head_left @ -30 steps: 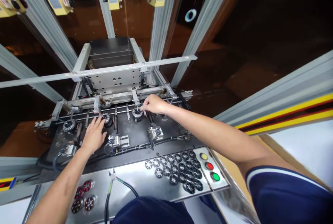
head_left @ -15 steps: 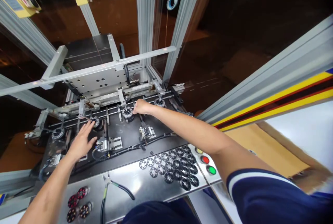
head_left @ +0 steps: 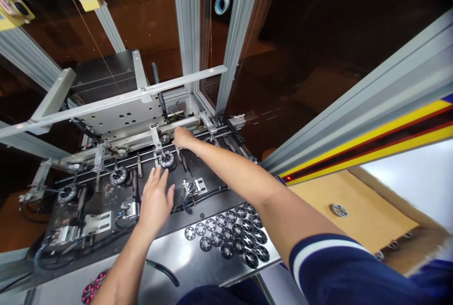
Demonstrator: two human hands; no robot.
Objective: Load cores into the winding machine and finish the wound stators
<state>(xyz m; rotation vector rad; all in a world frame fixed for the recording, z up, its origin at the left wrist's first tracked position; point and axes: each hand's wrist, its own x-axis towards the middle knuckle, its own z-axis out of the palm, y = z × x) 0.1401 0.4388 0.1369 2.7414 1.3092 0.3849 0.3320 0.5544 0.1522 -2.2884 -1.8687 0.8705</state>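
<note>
My left hand (head_left: 155, 201) hovers over the machine's black plate with its fingers spread and nothing in it. Its fingertips are just below the round slotted part (head_left: 166, 159) seated in the middle station. Up and to the right of that part, my right hand (head_left: 183, 138) is closed beside the metal bracket (head_left: 155, 139); whatever its fingers pinch is hidden. Two more round parts sit in stations to the left, one (head_left: 119, 176) nearer and one (head_left: 67, 193) at the far left. My right forearm partly covers another at the right.
Several black round parts (head_left: 226, 234) lie on the metal ledge (head_left: 191, 262) in front. Pliers handles (head_left: 163, 271) and red-and-black parts (head_left: 94, 287) are near my left forearm. A long bar (head_left: 116, 101) crosses above the machine. A cardboard sheet (head_left: 318, 196) lies at right.
My left hand has moved right, from the second station to the middle one. My right hand has shifted slightly up, away from the middle round part. The view has shifted too.
</note>
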